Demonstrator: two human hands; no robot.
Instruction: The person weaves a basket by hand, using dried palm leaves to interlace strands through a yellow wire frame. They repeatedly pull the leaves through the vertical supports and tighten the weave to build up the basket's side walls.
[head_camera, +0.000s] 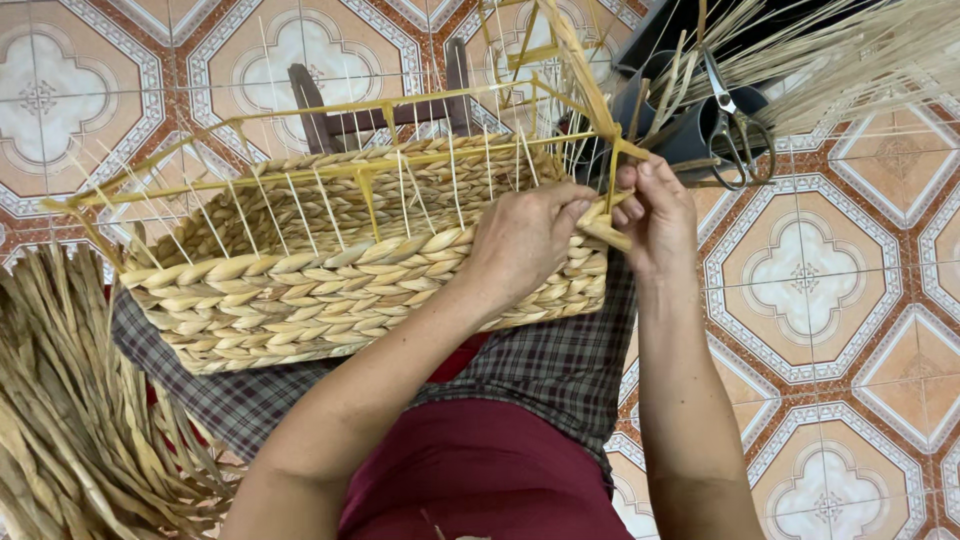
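Observation:
A half-woven rectangular basket (300, 290) of braided straw sits on my lap, its thin upright stakes and yellow frame (330, 105) rising above the woven rows. My left hand (525, 240) presses on the basket's right corner, fingers curled over the top braid. My right hand (655, 210) is just beside it, pinching a flat straw strand (585, 75) that runs up and away from the corner. Both hands touch at the corner.
A bundle of loose dried straw (70, 400) lies at lower left. A dark pot (690, 130) holding scissors (735, 130) and thin reeds stands at upper right on the patterned tile floor (840, 300). A small wooden stool (380, 110) shows behind the basket.

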